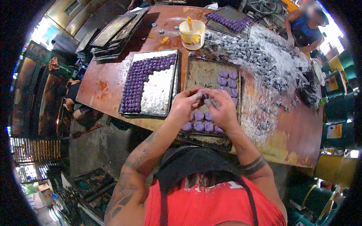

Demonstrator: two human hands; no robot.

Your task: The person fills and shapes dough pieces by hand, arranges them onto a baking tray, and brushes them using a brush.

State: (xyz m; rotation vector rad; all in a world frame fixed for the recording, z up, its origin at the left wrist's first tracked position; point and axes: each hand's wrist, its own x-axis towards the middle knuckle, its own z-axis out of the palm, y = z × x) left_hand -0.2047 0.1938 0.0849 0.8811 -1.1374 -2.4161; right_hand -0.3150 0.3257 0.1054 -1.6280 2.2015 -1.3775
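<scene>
My left hand [184,104] and my right hand [223,110] meet over a worn metal baking tray [201,75]. Their fingertips are closed together around a small piece of purple dough [202,91], mostly hidden by the fingers. Flattened round purple dough pieces [198,126] lie in rows along the tray's near side and up its right side. Part of the tray is covered by my hands and forearms.
Left of my hands, another tray [156,94] carries rows of dark purple balls [132,84]. Stacked trays [117,32] and a bucket [192,37] with a yellow-handled tool stand farther back. Floured dark dough lumps [260,52] cover the right side, where another person [307,28] works.
</scene>
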